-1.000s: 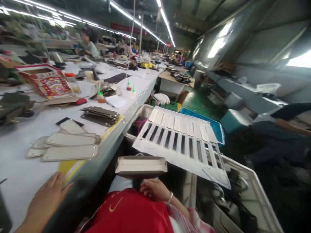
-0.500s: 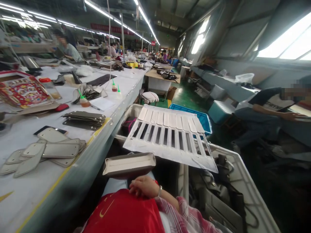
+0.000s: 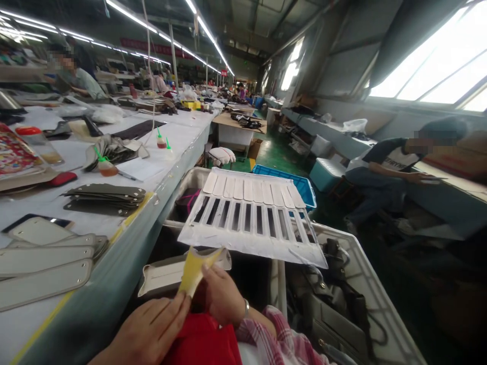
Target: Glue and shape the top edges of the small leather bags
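Observation:
Both hands are over my lap. A curved yellow sheet (image 3: 198, 266) is between them, with a paler underside at its lower edge. My right hand (image 3: 222, 294) pinches its right side between thumb and fingers. My left hand (image 3: 152, 324) has its fingers together against the sheet's lower left edge. Just beyond lies a grey box-shaped piece with a cream face (image 3: 163, 276), partly covered by the sheet. On the table to the left are grey rounded panels with metal studs (image 3: 49, 258); behind them is a stack of darker panels (image 3: 106, 195).
A white slotted board (image 3: 247, 213) bearing pale strips lies across the crates ahead. A white crate (image 3: 384, 284) at right holds grey bags (image 3: 335, 319). A blue basket (image 3: 304, 185) stands behind. Green-tipped bottles (image 3: 106, 167) stand on the table. A person sits at right.
My left hand has come into view. My right hand has risen from my lap and now grips the yellow sheet, which was not visible before. The view has turned slightly right.

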`<state>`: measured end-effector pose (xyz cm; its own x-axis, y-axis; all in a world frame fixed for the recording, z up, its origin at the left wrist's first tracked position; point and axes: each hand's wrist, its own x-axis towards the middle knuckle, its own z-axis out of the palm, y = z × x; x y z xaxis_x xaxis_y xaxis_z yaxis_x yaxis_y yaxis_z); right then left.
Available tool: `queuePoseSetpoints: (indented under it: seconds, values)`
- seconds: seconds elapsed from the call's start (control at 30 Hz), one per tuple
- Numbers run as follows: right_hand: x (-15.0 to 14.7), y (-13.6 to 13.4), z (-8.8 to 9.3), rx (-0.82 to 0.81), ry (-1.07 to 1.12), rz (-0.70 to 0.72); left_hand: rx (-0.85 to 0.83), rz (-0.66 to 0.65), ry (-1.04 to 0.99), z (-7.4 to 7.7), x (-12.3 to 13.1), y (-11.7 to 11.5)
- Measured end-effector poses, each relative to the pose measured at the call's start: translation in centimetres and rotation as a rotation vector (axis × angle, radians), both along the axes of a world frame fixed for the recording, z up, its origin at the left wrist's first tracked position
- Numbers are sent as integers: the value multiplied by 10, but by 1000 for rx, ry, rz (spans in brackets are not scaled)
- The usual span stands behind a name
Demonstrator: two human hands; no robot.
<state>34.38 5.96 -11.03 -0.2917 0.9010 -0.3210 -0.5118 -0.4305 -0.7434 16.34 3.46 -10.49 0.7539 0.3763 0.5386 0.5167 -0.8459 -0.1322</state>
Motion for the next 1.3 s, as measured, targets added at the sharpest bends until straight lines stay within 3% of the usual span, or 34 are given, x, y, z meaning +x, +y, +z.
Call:
queuePoseSetpoints:
  seconds: [0.1,0.17,0.2,0.27,0.37,0.5,0.57,0.63,0.73,0.83,1.03,1.3]
  values:
    - [36,12,4,26,18,-320,-101,-182,121,2,35,23]
    - [69,22,2,52,-58,-360,-282,-266,81,0,49,46]
    - [87,27,-1,48,-116,-331,-405,-247,20,-3,53,59]
    - [119,38,-10,-2,-289,-200,-689,-83,-124,-12,60,89]
    - [150,56,-27,-14,-568,104,-1151,156,-251,-33,72,132]
    - [156,80,-36,303,-996,428,-1748,176,-464,-58,95,169]
    - [148,93,-34,468,-1238,509,-1991,223,-657,-62,108,179]
    - [139,103,-31,518,-1457,565,-2158,267,-799,-61,118,186]
    - [124,114,-28,487,-1736,624,-2315,259,-848,-60,130,194]
    - [115,120,-30,530,-1867,699,-2437,168,-787,-65,134,200]
    - [111,132,-36,708,-1868,802,-2511,48,-650,-79,124,200]
    - [108,143,-37,904,-1809,922,-2503,47,-631,-74,113,195]
